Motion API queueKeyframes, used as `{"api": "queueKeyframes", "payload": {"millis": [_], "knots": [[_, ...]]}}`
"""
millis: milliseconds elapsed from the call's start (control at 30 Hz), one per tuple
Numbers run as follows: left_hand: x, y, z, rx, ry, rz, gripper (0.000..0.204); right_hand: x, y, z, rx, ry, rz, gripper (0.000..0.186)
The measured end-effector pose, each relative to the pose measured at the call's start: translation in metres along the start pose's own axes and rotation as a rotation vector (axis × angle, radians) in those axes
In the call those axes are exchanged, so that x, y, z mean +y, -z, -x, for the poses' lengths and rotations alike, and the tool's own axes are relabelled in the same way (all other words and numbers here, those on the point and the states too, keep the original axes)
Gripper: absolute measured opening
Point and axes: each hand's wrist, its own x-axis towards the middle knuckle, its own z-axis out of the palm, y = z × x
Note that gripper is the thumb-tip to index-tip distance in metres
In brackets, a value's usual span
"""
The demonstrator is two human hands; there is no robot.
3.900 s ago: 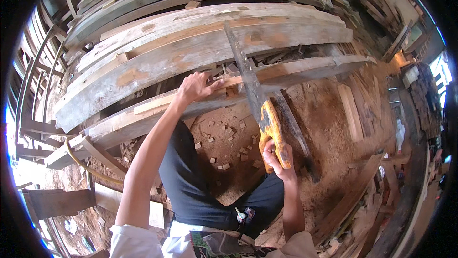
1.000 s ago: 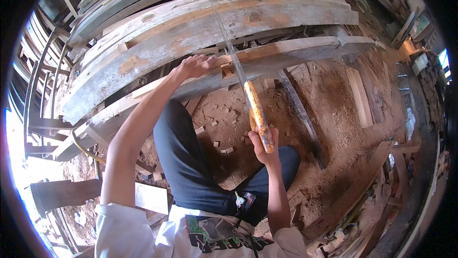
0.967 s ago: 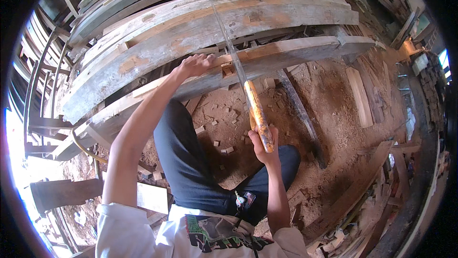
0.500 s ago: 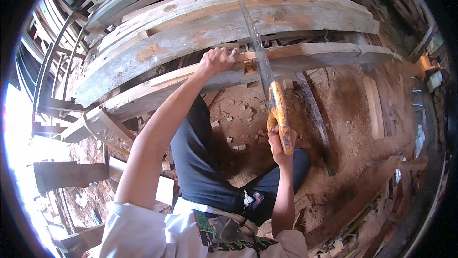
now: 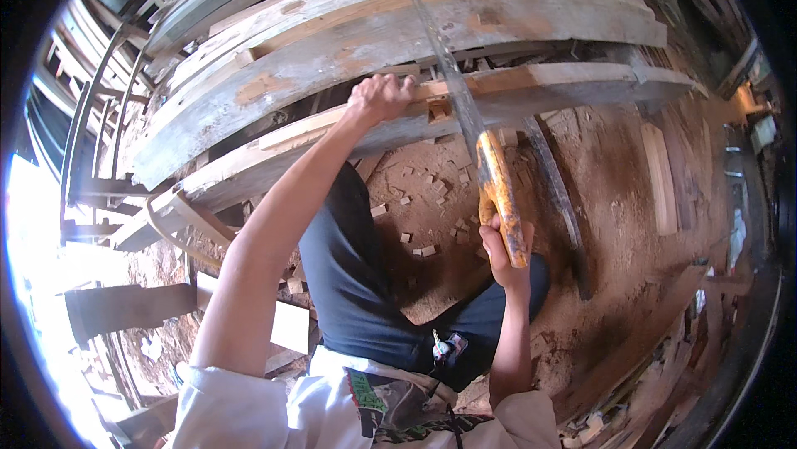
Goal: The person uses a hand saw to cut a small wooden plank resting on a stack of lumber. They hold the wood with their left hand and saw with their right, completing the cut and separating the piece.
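In my right hand [image 5: 506, 258] is the worn yellow handle of a handsaw [image 5: 455, 75], its long blade pointing away from me. The blade lies across a narrow wooden beam [image 5: 548, 88] and reaches over the wide plank behind it. My left hand [image 5: 380, 99] is closed over the top edge of this beam, just left of the blade, its fingertips partly hidden behind the wood. Between hand and blade, a small square notch [image 5: 438, 109] shows in the beam's near side.
Wide grey planks [image 5: 332, 55] lie beyond the beam. Small offcut blocks [image 5: 428, 251] and sawdust cover the ground between my legs. A long dark strip [image 5: 554, 192] lies right of the saw, with loose boards [image 5: 658, 179] farther right. A metal frame [image 5: 108, 109] stands at left.
The saw handle and my right hand have shifted slightly right, the blade still crossing the beam. My left hand keeps its hold. The whole view has moved a little.
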Motion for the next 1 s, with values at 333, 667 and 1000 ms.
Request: {"api": "queueKeyframes", "payload": {"millis": [333, 667, 1000], "knots": [[0.01, 0.047, 0.017, -0.044, -0.118, 0.238, 0.068, -0.011, -0.001, -0.006, -0.041, 0.112, -0.143, 0.01], [0.008, 0.048, 0.024, -0.04, -0.122, 0.346, 0.073, -0.008, -0.011, -0.002, 0.099, 0.226, 0.075, 0.03], [0.02, 0.075, 0.029, -0.071, -0.077, 0.458, 0.056, -0.021, -0.029, 0.002, 0.076, 0.58, 0.138, 0.032]]}}
